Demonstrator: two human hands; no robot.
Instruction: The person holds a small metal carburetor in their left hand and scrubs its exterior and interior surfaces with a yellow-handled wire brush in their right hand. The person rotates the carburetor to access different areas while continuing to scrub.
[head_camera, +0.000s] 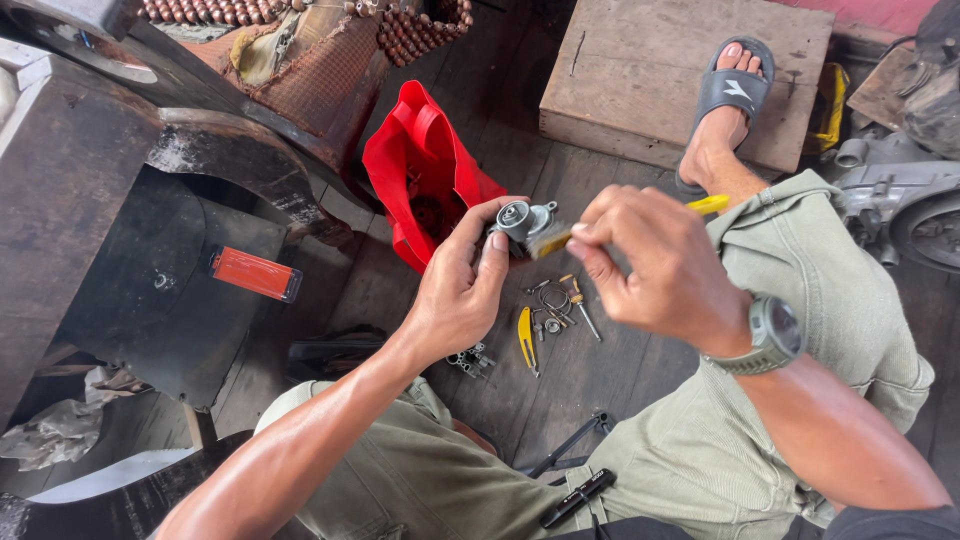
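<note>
Dark, worn floorboards (600, 375) run under the seated person, oily and scattered with small parts. Left hand (462, 290) fingers are curled narrowly around a small grey metal engine part (522, 220), thumb pressed up against its side, holding it just above the floor. Right hand (655, 265) fingers are pinched shut on a yellow-handled brush (705, 205); its bristles touch the metal part at its three o'clock side, and the handle end pokes out past the knuckles toward two o'clock. The hand is a little blurred. A grey wristwatch (772, 335) sits on the right wrist.

Below the hands, at six o'clock, lie a yellow-handled tool (525, 335), a small screwdriver (580, 305) and a loose cluster of springs and rings (552, 305), close together on the boards. A small metal fitting (470, 358) rests just beside the left wrist. Behind the left hand, at eleven o'clock, a red bag (420, 165) gapes open. Farther out at nine o'clock an orange flat object (255, 273) lies on a dark metal panel (150, 290). At one o'clock the person's foot in a grey slide sandal (730, 95) rests on a wooden block (650, 70). Olive trousers (800, 300) cover both knees, and a black marker-like tool (578, 497) lies near the lap at six o'clock.
</note>
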